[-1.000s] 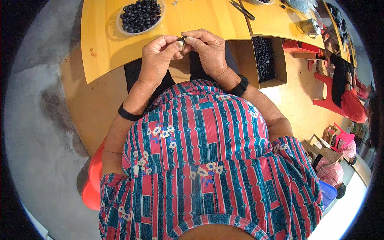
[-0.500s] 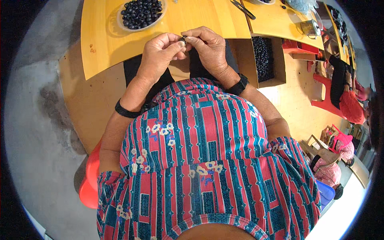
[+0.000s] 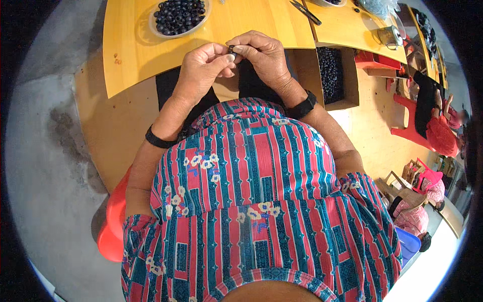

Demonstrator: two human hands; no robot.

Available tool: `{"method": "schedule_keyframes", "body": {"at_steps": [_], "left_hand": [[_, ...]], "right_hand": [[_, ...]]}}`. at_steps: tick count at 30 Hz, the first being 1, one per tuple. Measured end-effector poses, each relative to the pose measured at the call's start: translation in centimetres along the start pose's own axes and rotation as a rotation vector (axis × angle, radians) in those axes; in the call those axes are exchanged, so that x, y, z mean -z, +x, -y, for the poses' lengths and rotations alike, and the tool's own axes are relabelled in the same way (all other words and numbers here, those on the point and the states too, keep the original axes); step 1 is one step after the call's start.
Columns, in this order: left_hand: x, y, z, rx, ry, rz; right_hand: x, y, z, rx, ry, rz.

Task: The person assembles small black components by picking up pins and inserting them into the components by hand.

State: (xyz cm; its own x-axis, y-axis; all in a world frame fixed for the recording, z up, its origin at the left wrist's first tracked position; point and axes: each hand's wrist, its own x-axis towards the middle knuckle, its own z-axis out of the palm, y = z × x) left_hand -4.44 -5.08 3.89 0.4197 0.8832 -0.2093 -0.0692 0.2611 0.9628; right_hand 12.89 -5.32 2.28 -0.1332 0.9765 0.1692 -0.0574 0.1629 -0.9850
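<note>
A small black piece is pinched between the fingertips of both my hands, just off the near edge of the yellow table. My left hand grips it from the left with thumb and index finger, the other fingers curled. From the other side, my right hand closes thumb and index finger on it. The fingers cover most of the piece, so its exact shape is hidden. Beyond my left hand stands a clear plastic bowl heaped with black, ring-like pieces.
A black-handled cutting tool lies at the table's right. Further right are a metal cup and a plastic bag. Below the tabletop, a cardboard box holds many small black parts. Other people sit at the far right.
My right hand has shifted slightly and its wrist has turned a little. Both hands keep their pinch on the black piece. At the far right, a person's hands have moved.
</note>
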Motion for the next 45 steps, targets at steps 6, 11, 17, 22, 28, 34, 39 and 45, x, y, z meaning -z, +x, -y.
{"method": "schedule_keyframes", "body": {"at_steps": [6,11,17,22,28,34,39,45], "left_hand": [[0.2,0.2,0.3,-0.058,0.038,-0.011],[0.2,0.2,0.2,-0.086,0.089,-0.019],[0.2,0.1,0.0,-0.103,0.109,-0.016],[0.0,0.1,-0.4,-0.082,0.125,-0.012],[0.3,0.0,-0.1,-0.059,0.093,0.003],[0.2,0.2,-0.1,-0.056,0.054,-0.013],[0.2,0.2,-0.3,-0.075,0.058,-0.033],[0.5,0.2,-0.3,-0.039,0.131,-0.054]], "right_hand": [[0.2,0.0,0.4,0.029,-0.018,0.005],[0.1,-0.2,0.5,0.007,-0.007,-0.009],[0.2,0.0,0.7,0.087,-0.096,-0.001],[0.4,0.3,0.5,0.184,-0.199,0.001],[0.7,0.8,0.5,0.267,-0.319,0.051],[0.4,0.6,0.8,0.401,-0.447,0.016],[0.3,0.1,1.5,0.425,-0.522,0.028],[0.1,-0.2,1.2,0.378,-0.548,0.04]]}}
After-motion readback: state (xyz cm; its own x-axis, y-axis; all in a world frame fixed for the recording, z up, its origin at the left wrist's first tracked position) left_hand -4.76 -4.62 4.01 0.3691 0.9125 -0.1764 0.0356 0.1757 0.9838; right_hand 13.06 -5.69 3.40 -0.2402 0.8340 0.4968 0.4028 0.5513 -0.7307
